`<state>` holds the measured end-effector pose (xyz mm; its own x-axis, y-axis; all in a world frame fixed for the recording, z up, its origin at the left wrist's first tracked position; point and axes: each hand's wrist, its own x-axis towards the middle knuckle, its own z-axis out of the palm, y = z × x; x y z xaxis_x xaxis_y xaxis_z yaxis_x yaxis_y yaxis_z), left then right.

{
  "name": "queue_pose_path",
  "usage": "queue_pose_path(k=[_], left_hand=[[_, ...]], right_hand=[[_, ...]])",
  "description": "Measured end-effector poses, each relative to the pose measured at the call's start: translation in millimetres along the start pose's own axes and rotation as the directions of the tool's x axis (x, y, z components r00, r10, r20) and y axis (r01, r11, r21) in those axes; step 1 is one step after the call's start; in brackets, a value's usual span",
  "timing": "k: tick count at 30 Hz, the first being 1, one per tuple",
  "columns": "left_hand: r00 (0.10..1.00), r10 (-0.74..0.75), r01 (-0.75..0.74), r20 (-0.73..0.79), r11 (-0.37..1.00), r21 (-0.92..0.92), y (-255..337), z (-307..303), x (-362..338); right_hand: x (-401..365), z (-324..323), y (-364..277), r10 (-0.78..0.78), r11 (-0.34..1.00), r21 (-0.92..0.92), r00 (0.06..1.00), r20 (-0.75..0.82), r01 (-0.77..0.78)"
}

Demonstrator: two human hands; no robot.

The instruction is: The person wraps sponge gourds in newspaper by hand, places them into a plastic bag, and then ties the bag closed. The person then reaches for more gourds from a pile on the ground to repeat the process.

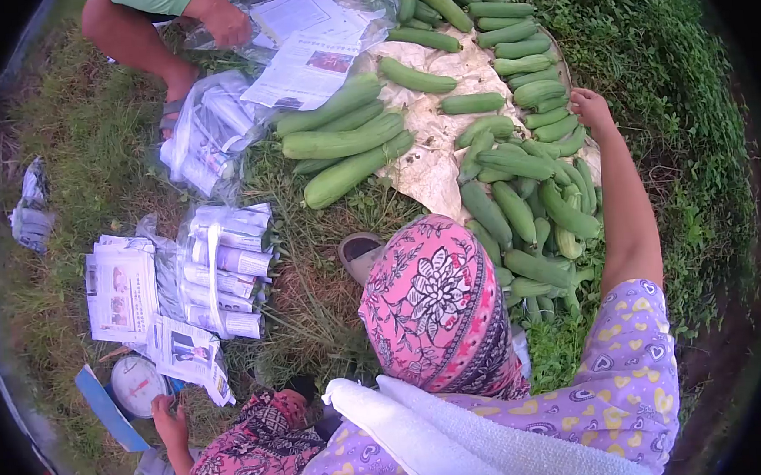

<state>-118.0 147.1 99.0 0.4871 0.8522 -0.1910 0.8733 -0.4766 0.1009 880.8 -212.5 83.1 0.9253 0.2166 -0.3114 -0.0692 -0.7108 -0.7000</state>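
My right hand [592, 110] is stretched out at the right edge of the row of green gourds [539, 94], its fingers apart beside the gourd ends; nothing shows in it. My left hand [169, 416] is at the lower left, fingers loosely curled and apart, beside a round-faced scale [139, 385] with a blue part. A pile of gourds [519, 216] lies below my right hand, partly on a pale cloth [426, 126]. Several larger gourds [344, 139] lie left of the cloth. Bundles of rolled newspaper [230, 268] in clear plastic lie above my left hand.
At the top left another person's hand [226, 22] rests by newspaper sheets [313, 63] and plastic. Loose folded newspapers [122, 288] lie at the left. My patterned knee [441, 308] and a sandal [360, 254] are in the middle. Leafy plants [669, 107] border the right.
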Motion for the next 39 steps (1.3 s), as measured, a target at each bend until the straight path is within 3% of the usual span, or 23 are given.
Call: queue_pose_path(k=[3,6,9,10,14,17,20,24,27,28,30,31,33,35,38,39], left_hand=[[0.972,-0.172,0.179,0.162,0.983,-0.03,-11.7,-23.2,-5.2],[0.918,-0.303,0.303,0.257,0.952,0.039,-27.8,-34.1,-32.6],[0.827,-0.477,0.484,0.299,0.874,0.056,-36.3,-36.2,-54.2],[0.84,-0.466,0.455,0.278,0.884,0.109,-35.2,-36.6,-61.7],[0.78,-0.558,0.547,0.285,0.828,0.125,-29.3,-39.9,-87.8],[0.734,-0.613,0.614,0.293,0.783,0.1,-25.8,-35.5,-103.4],[0.693,-0.654,0.672,0.303,0.738,0.056,-22.8,-35.0,-116.4],[0.673,-0.66,0.715,0.333,0.696,-0.068,-16.1,-37.1,-102.9],[0.686,-0.617,0.721,0.385,0.65,-0.243,-16.6,-29.8,-95.5],[0.634,-0.653,0.771,0.414,0.576,-0.271,-17.9,-25.0,-92.8],[0.667,-0.617,0.739,0.417,0.621,-0.262,8.2,-34.8,-78.5],[0.67,-0.637,0.737,0.382,0.632,-0.238,36.6,-43.2,-65.0],[0.732,-0.571,0.678,0.371,0.668,-0.308,16.5,-27.7,-69.0],[0.718,-0.571,0.691,0.398,0.653,-0.31,46.6,-37.3,-53.1],[0.737,-0.517,0.673,0.434,0.616,-0.409,45.7,-24.4,-41.8],[0.745,-0.5,0.666,0.443,0.594,-0.451,42.0,-16.7,-40.8]], right_hand=[[7.2,13.7,59.4,0.072,0.988,-0.139,0.997,-0.007,-0.073],[64.2,32.8,142.7,-0.197,0.897,-0.419,0.976,-0.088,0.144],[45.9,59.8,112.3,-0.401,0.604,-0.783,0.906,-0.136,0.15],[50.0,69.3,105.7,-0.368,0.609,-0.78,0.922,-0.12,0.142],[86.6,95.2,90.1,-0.578,0.42,-0.854,0.816,0.009,0.307],[108.4,108.5,77.8,-0.57,0.202,-0.935,0.811,0.131,0.293],[117.1,117.0,73.2,-0.401,0.052,-0.968,0.892,0.206,0.246],[109.7,122.3,77.4,-0.482,-0.086,-0.979,0.852,0.202,0.183],[99.9,124.2,71.9,-0.466,-0.086,-0.982,0.865,0.186,0.166],[108.0,121.1,87.9,-0.558,-0.095,-0.978,0.804,0.207,0.186],[114.0,116.2,99.8,-0.522,-0.036,-0.976,0.829,0.201,0.214],[121.3,111.7,109.2,-0.556,0.024,-0.979,0.817,0.153,0.2],[103.8,106.9,98.6,-0.639,0.246,-0.951,0.769,-0.013,0.188],[138.0,92.4,106.8,-0.703,0.405,-0.88,0.7,-0.126,0.249],[55.0,105.6,17.4,-0.642,0.628,-0.728,0.712,-0.285,0.275],[39.2,109.6,-2.0,-0.63,0.714,-0.581,0.721,-0.289,0.391]])
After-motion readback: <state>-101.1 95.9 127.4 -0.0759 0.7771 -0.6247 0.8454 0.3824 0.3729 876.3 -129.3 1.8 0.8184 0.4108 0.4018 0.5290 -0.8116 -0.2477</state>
